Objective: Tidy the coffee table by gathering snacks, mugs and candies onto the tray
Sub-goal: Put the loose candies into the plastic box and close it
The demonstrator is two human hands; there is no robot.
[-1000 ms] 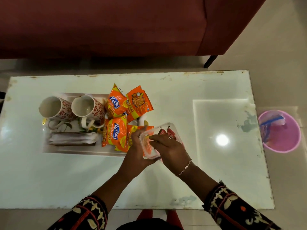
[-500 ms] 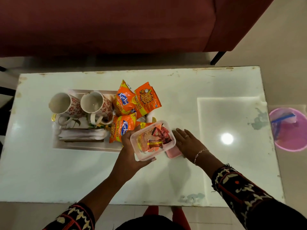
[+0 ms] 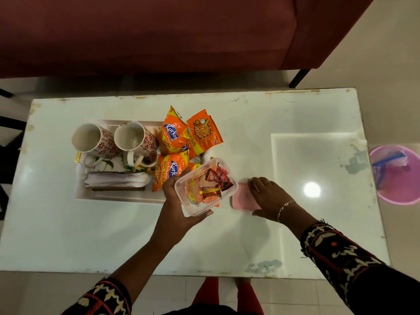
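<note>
My left hand [image 3: 173, 202] holds a clear plastic box [image 3: 204, 186] of wrapped candies above the tray's right end. My right hand [image 3: 269, 196] rests with spread fingers on a pink lid [image 3: 242, 197] lying flat on the table just right of the box. The white tray [image 3: 118, 196] carries two patterned mugs [image 3: 91, 139] [image 3: 136, 139], folded napkins [image 3: 113, 179] and several orange snack packets [image 3: 173, 134], some of them spilling over its right rim.
The white coffee table [image 3: 318, 223] extends to the right, with a raised square panel there. A maroon sofa [image 3: 159, 35] stands beyond the far edge. A pink bin [image 3: 396, 175] sits on the floor at the right.
My right hand has left the candy box and moved right onto the pink lid. The left hand now holds the box alone and has shifted slightly.
</note>
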